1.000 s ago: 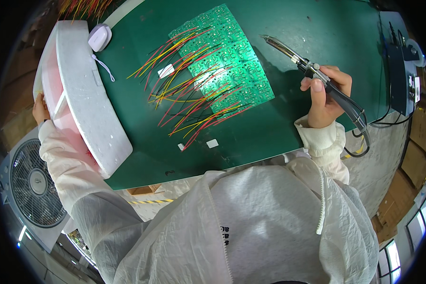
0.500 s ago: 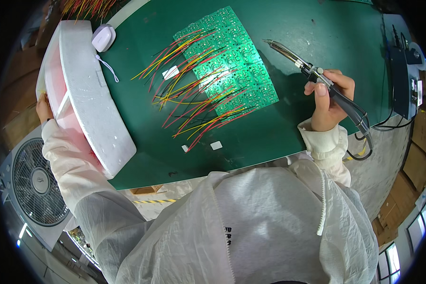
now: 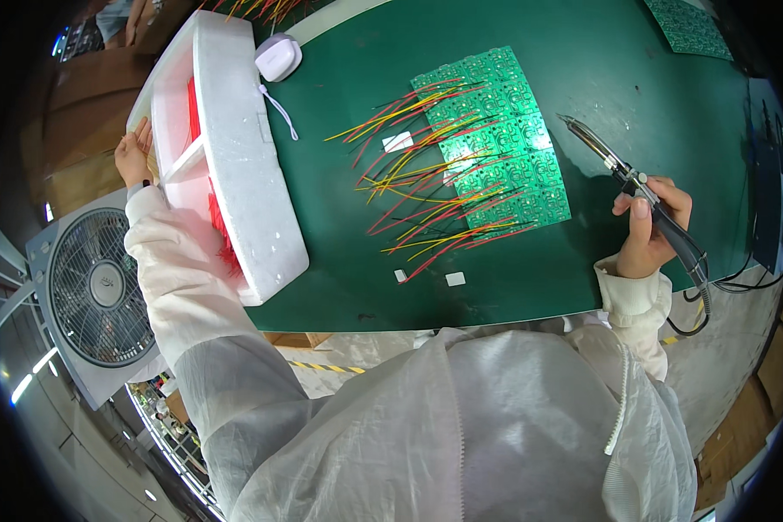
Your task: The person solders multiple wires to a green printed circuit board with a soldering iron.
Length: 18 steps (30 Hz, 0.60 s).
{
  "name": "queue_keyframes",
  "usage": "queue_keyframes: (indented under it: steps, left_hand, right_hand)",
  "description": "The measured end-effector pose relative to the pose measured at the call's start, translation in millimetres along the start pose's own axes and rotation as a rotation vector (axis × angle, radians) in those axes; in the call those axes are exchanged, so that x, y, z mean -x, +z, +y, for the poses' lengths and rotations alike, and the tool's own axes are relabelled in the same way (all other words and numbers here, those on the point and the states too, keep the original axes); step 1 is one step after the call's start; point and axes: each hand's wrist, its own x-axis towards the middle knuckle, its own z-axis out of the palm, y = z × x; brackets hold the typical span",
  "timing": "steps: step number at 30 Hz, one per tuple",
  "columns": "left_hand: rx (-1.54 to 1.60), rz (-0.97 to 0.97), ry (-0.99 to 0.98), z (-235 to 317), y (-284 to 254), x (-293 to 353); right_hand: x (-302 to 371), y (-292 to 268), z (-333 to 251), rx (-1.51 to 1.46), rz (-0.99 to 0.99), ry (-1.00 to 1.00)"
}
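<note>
My right hand (image 3: pixel 655 228) grips a soldering iron (image 3: pixel 685 248), its metal tip pointing up and left above the green table. Left of the tip lies a panel of green circuit boards (image 3: pixel 539 170). Red, yellow and black wires (image 3: pixel 409 187) fan out from it to the left. My left hand (image 3: pixel 133 157) is at the far left wall of a white foam box (image 3: pixel 244 148), fingers stretched out and apart. I cannot tell whether they touch the box. Inside it, red wires (image 3: pixel 220 222) lie in two compartments split by a foam divider.
A small pale lilac case (image 3: pixel 278 57) with a strap sits beside the box. White pieces (image 3: pixel 455 279) lie near the front edge. Another board panel (image 3: pixel 689 28) is at the back right. A dark unit (image 3: pixel 767 196) with cables stands at the right; a fan (image 3: pixel 104 287) stands at the left.
My view has shifted left, so the table's things appear farther right. My left hand has moved along the box's far side, and its fingers now show spread. The iron stays in my right hand.
</note>
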Motion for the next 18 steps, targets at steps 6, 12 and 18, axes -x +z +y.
queue_keyframes:
  steps: [6,12,18]
  left_hand:
    - [0.045,0.017,0.163,62.6,-3.2,17.6]
    - [0.072,-0.160,0.181,178.4,95.0,190.4]
    - [0.384,-0.279,0.026,159.8,201.7,314.4]
  right_hand:
    - [2.0,-1.1,0.6,-0.033,-0.028,0.007]
    - [-4.0,4.7,-2.2,-0.079,-0.030,0.010]
    - [1.1,0.1,8.1,-0.124,-0.062,-0.104]
